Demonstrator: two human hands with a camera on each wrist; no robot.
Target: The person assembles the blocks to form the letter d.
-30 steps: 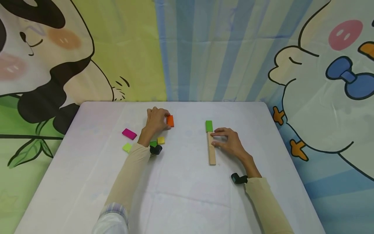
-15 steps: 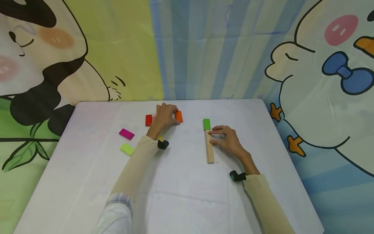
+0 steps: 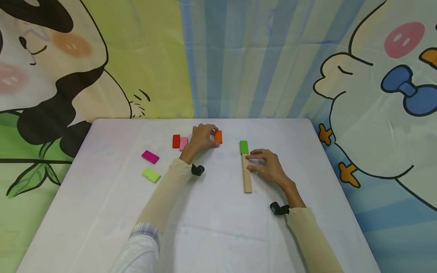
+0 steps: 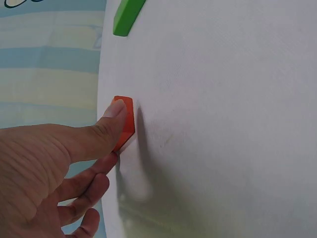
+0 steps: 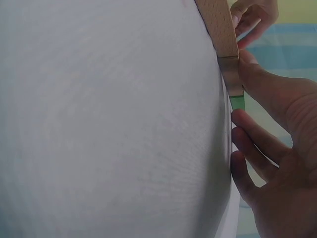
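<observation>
And the orange block (image 3: 218,137) is pinched by the left hand (image 3: 202,137), thumb set on one side and fingertips on the other, with its free long side turned toward the right. Its long axis is pointed away from the person, roughly matched to the row across the gap. That row is made of two plain wooden blocks (image 3: 247,182), laid end to end, with a green block (image 3: 244,147) butted against the far end. The orange block is placed left of the green one and slightly farther out, well apart from it; whether it is rested on the surface (image 3: 218,242) or barely lifted cannot be told.

By the right hand (image 3: 270,163) the row's right side is bordered: fingers relaxed and spread, nothing clasped as far as can be seen. So the orange block is commanded by the left hand, the row by the right; on that sideways gap, it is judged, everything turns.
</observation>
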